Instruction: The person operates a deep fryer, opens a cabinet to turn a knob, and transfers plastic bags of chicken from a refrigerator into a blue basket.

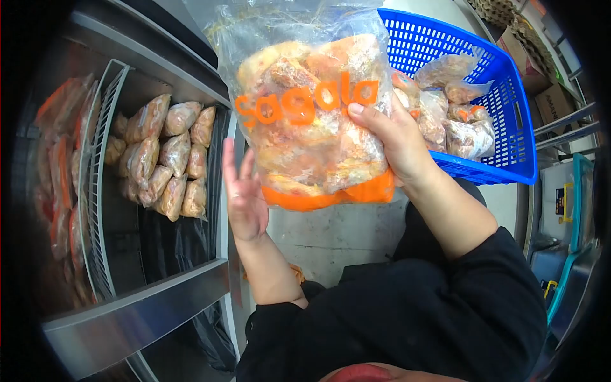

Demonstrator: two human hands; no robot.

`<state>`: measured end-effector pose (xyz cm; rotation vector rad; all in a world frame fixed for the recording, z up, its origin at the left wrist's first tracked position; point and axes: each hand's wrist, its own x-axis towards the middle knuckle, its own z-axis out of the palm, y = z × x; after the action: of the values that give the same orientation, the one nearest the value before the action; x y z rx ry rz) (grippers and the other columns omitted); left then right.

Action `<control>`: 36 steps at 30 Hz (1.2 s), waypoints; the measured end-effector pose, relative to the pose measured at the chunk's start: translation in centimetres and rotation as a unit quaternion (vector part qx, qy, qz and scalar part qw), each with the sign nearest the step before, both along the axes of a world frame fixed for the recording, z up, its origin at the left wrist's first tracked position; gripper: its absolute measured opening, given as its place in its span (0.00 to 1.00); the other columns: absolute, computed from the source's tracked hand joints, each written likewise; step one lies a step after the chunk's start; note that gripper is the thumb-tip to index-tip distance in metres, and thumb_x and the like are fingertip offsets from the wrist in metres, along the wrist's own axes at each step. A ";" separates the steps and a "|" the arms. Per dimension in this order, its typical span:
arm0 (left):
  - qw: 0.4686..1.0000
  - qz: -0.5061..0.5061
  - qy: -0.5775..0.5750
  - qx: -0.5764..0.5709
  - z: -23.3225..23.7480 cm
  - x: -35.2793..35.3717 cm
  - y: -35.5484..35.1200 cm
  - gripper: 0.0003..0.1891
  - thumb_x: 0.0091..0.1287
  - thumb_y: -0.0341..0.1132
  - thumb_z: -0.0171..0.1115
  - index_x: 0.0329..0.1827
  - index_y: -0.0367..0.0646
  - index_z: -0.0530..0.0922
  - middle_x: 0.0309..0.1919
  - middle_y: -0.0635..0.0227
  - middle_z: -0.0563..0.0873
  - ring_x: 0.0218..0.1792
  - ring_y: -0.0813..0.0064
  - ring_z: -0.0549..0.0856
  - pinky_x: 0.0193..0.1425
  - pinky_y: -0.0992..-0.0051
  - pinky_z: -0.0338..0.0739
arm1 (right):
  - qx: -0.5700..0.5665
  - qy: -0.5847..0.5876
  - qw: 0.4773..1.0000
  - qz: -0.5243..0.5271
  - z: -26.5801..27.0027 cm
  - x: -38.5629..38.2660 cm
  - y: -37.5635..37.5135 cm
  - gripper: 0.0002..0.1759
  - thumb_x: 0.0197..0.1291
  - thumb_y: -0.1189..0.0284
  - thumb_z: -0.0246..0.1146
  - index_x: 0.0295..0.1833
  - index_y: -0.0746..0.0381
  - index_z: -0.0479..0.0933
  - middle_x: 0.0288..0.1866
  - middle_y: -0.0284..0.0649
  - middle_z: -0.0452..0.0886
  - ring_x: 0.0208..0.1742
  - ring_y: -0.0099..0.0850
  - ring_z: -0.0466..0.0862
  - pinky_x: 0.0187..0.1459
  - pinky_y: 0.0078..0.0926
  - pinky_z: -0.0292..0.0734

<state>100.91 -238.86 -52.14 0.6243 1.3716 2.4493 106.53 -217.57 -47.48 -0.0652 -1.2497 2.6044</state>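
Observation:
A large clear plastic bag of frozen chicken pieces (pixel 305 149), printed "sagala" in orange with an orange band along the bottom, is held up in front of me. My right hand (pixel 404 143) grips its right side, thumb across the front and the other fingers hidden behind. At the lower left corner of the bag, my left hand (pixel 245 200) is open, its fingers stretched upward beside the plastic. Behind the bag on the right stands a blue plastic basket (pixel 512 111) with several smaller bags of meat (pixel 468 137) inside.
On the left is an open metal chest freezer (pixel 146 312). Small bags of meat (pixel 175 153) are stacked in it, and a white wire divider (pixel 105 172) separates them from orange-marked bags (pixel 60 191). Cardboard boxes (pixel 554 105) and teal-edged bins (pixel 579 204) stand at the far right.

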 end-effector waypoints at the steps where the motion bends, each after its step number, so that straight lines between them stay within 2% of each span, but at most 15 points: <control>1: 0.999 -0.018 -0.001 -0.044 0.6 0.4 0.3 0.56 0.47 0.56 0.67 0.70 0.43 0.39 0.64 0.56 0.61 0.64 0.60 0.64 0.65 0.59 0.61 | 0.007 -0.006 1.000 0.003 -0.2 0.0 0.1 0.25 0.58 0.75 0.56 0.61 0.65 0.59 0.52 0.42 0.73 0.51 0.29 0.76 0.49 0.28 0.75; 3: 0.990 -0.053 -0.006 -0.129 1.8 1.4 1.0 0.56 0.47 0.47 0.72 0.70 0.39 0.40 0.63 0.55 0.62 0.63 0.61 0.65 0.65 0.63 0.62 | 0.025 -0.019 0.999 0.008 -0.6 0.0 0.1 0.25 0.58 0.75 0.55 0.62 0.66 0.59 0.52 0.43 0.73 0.50 0.30 0.77 0.48 0.28 0.77; 4: 0.982 -0.035 0.011 -0.184 2.3 1.6 1.5 0.53 0.47 0.39 0.73 0.68 0.35 0.44 0.61 0.56 0.64 0.61 0.65 0.67 0.64 0.66 0.63 | 0.036 -0.024 0.999 0.008 -0.8 0.0 0.2 0.25 0.58 0.75 0.55 0.62 0.66 0.59 0.52 0.43 0.73 0.50 0.30 0.77 0.48 0.28 0.77; 7: 0.983 -0.013 -0.009 -0.184 2.1 2.0 2.6 0.47 0.48 0.35 0.71 0.66 0.36 0.49 0.58 0.57 0.66 0.59 0.67 0.69 0.63 0.67 0.64 | 0.055 -0.030 0.998 0.003 -1.3 -0.2 0.3 0.25 0.59 0.75 0.55 0.62 0.65 0.59 0.52 0.43 0.73 0.50 0.30 0.77 0.48 0.28 0.76; 11: 0.987 0.001 0.014 -0.162 1.8 2.2 3.1 0.42 0.50 0.34 0.69 0.64 0.36 0.52 0.56 0.58 0.68 0.58 0.68 0.69 0.61 0.68 0.66 | 0.015 -0.053 0.998 0.015 -1.6 0.0 0.8 0.25 0.59 0.74 0.57 0.61 0.65 0.59 0.53 0.40 0.72 0.54 0.26 0.73 0.55 0.26 0.69; 14: 0.984 0.003 0.036 -0.172 2.1 2.3 3.5 0.41 0.51 0.33 0.67 0.64 0.36 0.52 0.56 0.59 0.68 0.58 0.68 0.69 0.61 0.68 0.66 | 0.016 -0.044 0.999 0.002 -1.6 0.0 0.7 0.24 0.58 0.75 0.55 0.61 0.65 0.60 0.52 0.43 0.74 0.49 0.30 0.77 0.47 0.27 0.76; 17: 0.984 -0.015 0.037 -0.175 2.1 2.2 3.6 0.40 0.52 0.32 0.66 0.65 0.37 0.51 0.56 0.60 0.67 0.59 0.69 0.68 0.61 0.68 0.66 | 0.011 -0.064 0.998 0.014 -1.7 0.2 1.1 0.25 0.59 0.75 0.56 0.62 0.66 0.59 0.52 0.40 0.73 0.51 0.28 0.75 0.53 0.27 0.71; 19: 0.980 0.005 0.049 -0.192 0.6 1.9 3.1 0.40 0.52 0.31 0.65 0.65 0.37 0.50 0.56 0.60 0.67 0.59 0.70 0.68 0.62 0.69 0.65 | 0.016 -0.072 0.997 0.027 -1.2 0.3 0.9 0.24 0.59 0.76 0.54 0.62 0.65 0.60 0.52 0.41 0.73 0.50 0.29 0.76 0.52 0.27 0.72; 21: 0.990 -0.001 0.034 -0.139 -0.6 1.7 3.1 0.43 0.52 0.29 0.65 0.67 0.37 0.47 0.58 0.60 0.65 0.61 0.71 0.66 0.63 0.68 0.64 | 0.052 -0.106 0.993 0.007 -1.5 0.2 0.7 0.24 0.60 0.76 0.53 0.62 0.66 0.60 0.53 0.42 0.73 0.50 0.30 0.76 0.52 0.27 0.72; 24: 0.997 -0.008 -0.024 -0.074 -1.7 1.6 3.6 0.46 0.52 0.29 0.66 0.69 0.37 0.43 0.61 0.59 0.62 0.63 0.70 0.63 0.65 0.68 0.61 | 0.047 -0.138 0.989 -0.005 -2.9 -0.4 0.8 0.25 0.59 0.75 0.54 0.62 0.66 0.60 0.54 0.42 0.72 0.52 0.31 0.75 0.53 0.28 0.71; 28: 0.994 -0.005 0.002 -0.111 -3.3 0.8 3.4 0.48 0.54 0.32 0.67 0.69 0.36 0.39 0.65 0.59 0.58 0.66 0.68 0.59 0.68 0.68 0.56 | 0.057 -0.149 0.987 0.006 -5.0 -1.7 1.2 0.26 0.59 0.74 0.54 0.63 0.65 0.59 0.56 0.43 0.70 0.54 0.32 0.73 0.54 0.29 0.70; 32: 0.987 0.006 0.035 -0.155 -4.6 0.1 3.2 0.49 0.54 0.35 0.67 0.69 0.36 0.40 0.65 0.58 0.58 0.66 0.68 0.59 0.68 0.69 0.55 | 0.048 -0.151 0.987 0.014 -5.9 -2.3 1.2 0.28 0.59 0.74 0.53 0.65 0.64 0.57 0.57 0.43 0.69 0.55 0.33 0.72 0.54 0.30 0.70; 36: 0.986 0.007 0.014 -0.166 -4.1 0.3 2.8 0.49 0.52 0.35 0.68 0.69 0.37 0.40 0.63 0.53 0.60 0.65 0.65 0.62 0.67 0.68 0.58 | 0.044 -0.163 0.985 0.016 -6.0 -2.1 1.1 0.29 0.58 0.74 0.53 0.65 0.64 0.56 0.58 0.43 0.68 0.55 0.35 0.72 0.53 0.31 0.70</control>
<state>101.17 -236.03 -56.28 0.5697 1.7477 2.1540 104.43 -216.49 -53.44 -0.4762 -1.4796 2.6373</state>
